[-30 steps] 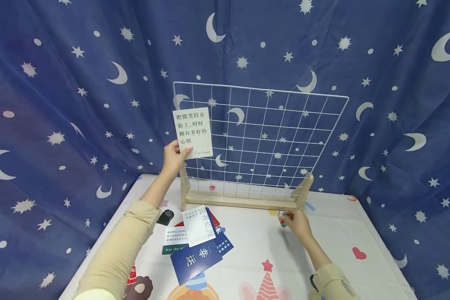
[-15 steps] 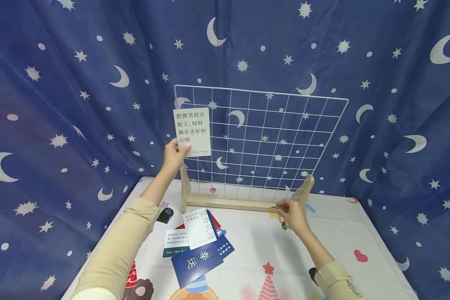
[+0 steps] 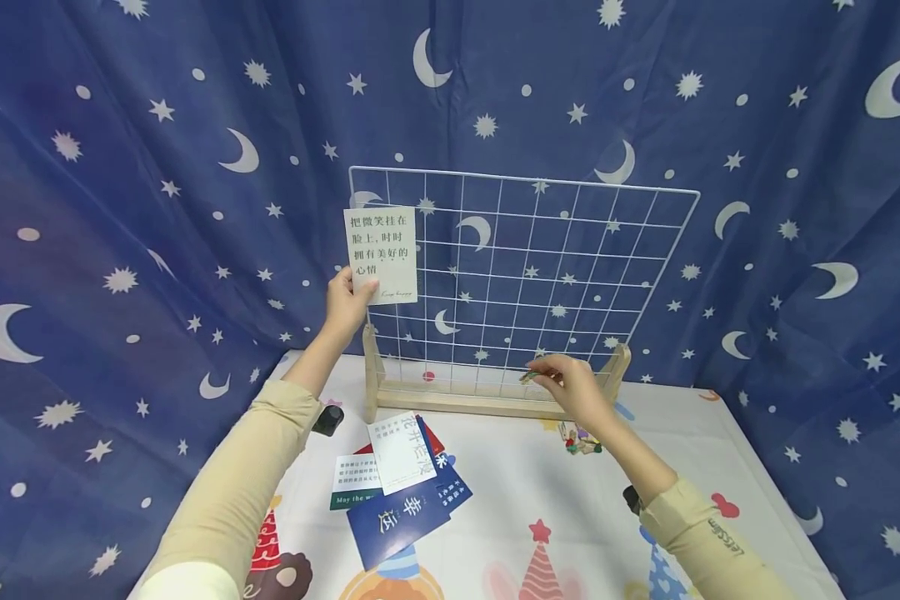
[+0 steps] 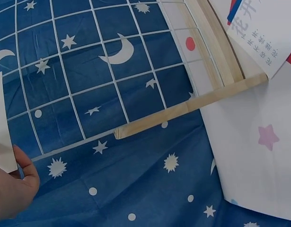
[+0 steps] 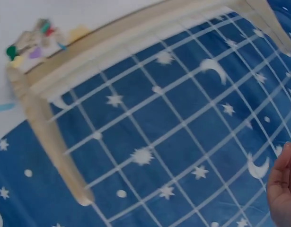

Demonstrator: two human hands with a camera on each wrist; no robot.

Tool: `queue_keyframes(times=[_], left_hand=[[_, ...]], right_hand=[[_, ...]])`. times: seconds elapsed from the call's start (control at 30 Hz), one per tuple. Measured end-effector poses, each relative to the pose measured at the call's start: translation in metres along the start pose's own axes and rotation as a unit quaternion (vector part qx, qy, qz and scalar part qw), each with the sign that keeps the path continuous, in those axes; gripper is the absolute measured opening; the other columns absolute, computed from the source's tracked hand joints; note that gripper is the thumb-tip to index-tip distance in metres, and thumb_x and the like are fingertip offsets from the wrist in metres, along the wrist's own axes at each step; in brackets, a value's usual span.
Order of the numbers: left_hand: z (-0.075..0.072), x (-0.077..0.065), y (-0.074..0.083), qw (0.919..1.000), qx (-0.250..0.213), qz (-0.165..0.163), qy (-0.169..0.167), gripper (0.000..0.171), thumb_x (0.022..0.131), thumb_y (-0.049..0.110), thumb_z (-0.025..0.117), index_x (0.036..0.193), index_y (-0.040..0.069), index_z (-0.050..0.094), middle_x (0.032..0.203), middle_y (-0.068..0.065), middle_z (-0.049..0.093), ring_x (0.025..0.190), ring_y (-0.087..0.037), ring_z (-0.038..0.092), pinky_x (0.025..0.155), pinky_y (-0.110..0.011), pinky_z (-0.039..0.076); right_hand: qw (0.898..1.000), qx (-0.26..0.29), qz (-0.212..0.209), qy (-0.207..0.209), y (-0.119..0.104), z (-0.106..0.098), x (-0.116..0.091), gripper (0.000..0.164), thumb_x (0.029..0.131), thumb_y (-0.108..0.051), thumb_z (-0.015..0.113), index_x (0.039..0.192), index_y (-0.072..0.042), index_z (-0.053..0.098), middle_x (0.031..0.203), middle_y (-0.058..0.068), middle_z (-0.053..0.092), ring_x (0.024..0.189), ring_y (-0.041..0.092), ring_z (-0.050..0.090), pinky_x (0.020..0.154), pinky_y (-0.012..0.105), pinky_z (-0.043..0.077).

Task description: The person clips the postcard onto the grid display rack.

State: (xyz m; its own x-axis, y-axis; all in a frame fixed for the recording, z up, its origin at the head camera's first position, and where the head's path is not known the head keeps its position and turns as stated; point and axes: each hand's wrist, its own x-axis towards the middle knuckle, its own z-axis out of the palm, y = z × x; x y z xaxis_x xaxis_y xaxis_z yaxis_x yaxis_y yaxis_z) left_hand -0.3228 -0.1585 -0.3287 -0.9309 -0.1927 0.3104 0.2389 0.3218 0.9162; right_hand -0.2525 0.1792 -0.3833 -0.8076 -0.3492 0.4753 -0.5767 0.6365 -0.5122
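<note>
Nearest, on the white, cartoon-printed cloth-covered counter (image 3: 495, 508), a loose stack of printed paper cards (image 3: 399, 523) in navy, white, green and red lay in front of the left half of the white wire rack with its pale wooden base (image 3: 465, 402). A small heap of colourful decorated pieces (image 3: 583, 442) lay in front of the rack's right end.

Of the two hands, the right hand (image 3: 570, 387) pinched a tiny greenish piece (image 3: 528, 377), probably a clip, before the rack's lower right part. The left hand (image 3: 348, 304) held a cream rectangular card with dark characters (image 3: 382, 254) by its lower left corner, thumb in front, before the rack's upper left; whether it touched the wires could not be told.

Keeping that card square to the rack's wires, with its top edge uncovered, and gripping the piece lightly at one end would probably serve best.

Behind the rack hung a blue moon-and-star curtain (image 3: 757, 167).
</note>
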Motion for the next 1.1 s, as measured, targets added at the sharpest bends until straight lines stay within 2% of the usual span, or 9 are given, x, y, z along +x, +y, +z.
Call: queue_keyframes(times=[0.27,0.43,0.57,0.73,0.97,1.1], left_hand=[[-0.004,-0.001,0.001,0.9999,0.006,0.011,-0.007,0.032,0.095,0.007,0.053,0.125,-0.004,0.051,0.12,-0.024,0.061,0.109,-0.037,0.061,0.093,-0.043,0.051],[-0.003,0.003,0.01,0.9997,0.012,0.018,-0.011,0.032,0.095,0.008,0.053,0.125,-0.004,0.051,0.12,-0.025,0.06,0.108,-0.038,0.061,0.093,-0.044,0.051],[-0.003,0.005,0.013,0.9997,0.011,0.02,-0.007,0.032,0.094,0.007,0.053,0.123,-0.005,0.051,0.118,-0.026,0.062,0.107,-0.039,0.062,0.092,-0.045,0.051],[-0.002,0.007,0.015,0.9997,0.004,0.023,-0.007,0.032,0.094,0.006,0.053,0.124,-0.006,0.051,0.119,-0.027,0.061,0.108,-0.039,0.062,0.092,-0.044,0.051],[-0.001,0.007,0.02,0.9996,0.002,0.027,-0.009,0.032,0.094,0.006,0.053,0.124,-0.004,0.051,0.119,-0.026,0.061,0.109,-0.039,0.061,0.093,-0.045,0.051],[0.0,0.009,0.024,0.9997,0.015,0.018,-0.006,0.031,0.095,0.007,0.053,0.123,-0.005,0.051,0.118,-0.026,0.062,0.107,-0.038,0.062,0.09,-0.044,0.052]], right_hand=[[0.999,0.029,-0.015,0.024,-0.03,-0.015,0.016,0.02,0.085,0.0,0.064,0.105,0.004,0.066,0.099,0.017,0.071,0.086,0.027,0.069,0.076,0.033,0.057],[0.999,0.035,-0.026,0.021,-0.046,-0.024,0.044,0.022,0.086,-0.002,0.065,0.107,0.005,0.064,0.102,0.02,0.07,0.09,0.03,0.069,0.078,0.036,0.057],[0.998,0.049,-0.017,0.017,-0.058,-0.031,0.074,0.021,0.087,-0.003,0.065,0.106,0.005,0.064,0.102,0.021,0.07,0.09,0.031,0.069,0.079,0.036,0.057],[0.997,0.071,-0.013,0.039,-0.07,-0.039,0.104,0.021,0.088,-0.004,0.063,0.106,0.005,0.065,0.104,0.021,0.069,0.094,0.032,0.068,0.083,0.037,0.056],[0.995,0.083,-0.001,0.063,-0.077,-0.046,0.123,0.021,0.089,-0.005,0.063,0.108,0.005,0.065,0.105,0.021,0.069,0.095,0.032,0.068,0.085,0.039,0.055],[0.994,0.078,-0.001,0.079,-0.082,-0.05,0.134,0.021,0.088,-0.007,0.064,0.106,0.004,0.065,0.104,0.02,0.07,0.093,0.031,0.068,0.083,0.038,0.056]])
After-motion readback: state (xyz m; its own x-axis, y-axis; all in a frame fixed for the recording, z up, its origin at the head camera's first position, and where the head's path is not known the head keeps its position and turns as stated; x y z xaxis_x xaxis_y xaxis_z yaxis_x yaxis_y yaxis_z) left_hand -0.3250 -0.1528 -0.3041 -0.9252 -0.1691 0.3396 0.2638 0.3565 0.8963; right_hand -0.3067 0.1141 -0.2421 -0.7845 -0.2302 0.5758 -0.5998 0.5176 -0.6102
